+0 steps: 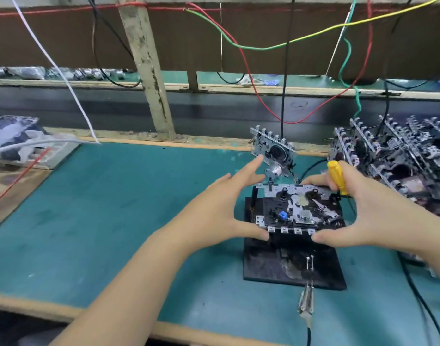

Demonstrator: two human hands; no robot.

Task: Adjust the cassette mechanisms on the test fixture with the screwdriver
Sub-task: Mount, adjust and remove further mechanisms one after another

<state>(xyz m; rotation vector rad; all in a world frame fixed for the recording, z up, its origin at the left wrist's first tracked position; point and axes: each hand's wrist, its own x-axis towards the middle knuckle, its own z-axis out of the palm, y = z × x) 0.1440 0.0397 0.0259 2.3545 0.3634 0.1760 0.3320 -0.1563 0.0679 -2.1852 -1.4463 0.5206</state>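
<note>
Green matting covers the bench (114, 208), where a black test fixture (288, 268) carries a cassette mechanism (296, 208). At its 9 o'clock the left hand (214, 208) touches it, fingers spread; at 3 o'clock the right hand (368, 208) grips a yellow screwdriver (337, 177), thumb on the mechanism's near edge.

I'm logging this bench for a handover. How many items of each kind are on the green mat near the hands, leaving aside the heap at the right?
Cassette mechanisms: 2, one on the fixture, one standing behind it
Black test fixture: 1
Yellow-handled screwdriver, held in the right hand: 1
Alligator clip: 1
Total: 5
The heap is too tangled to count.
</note>
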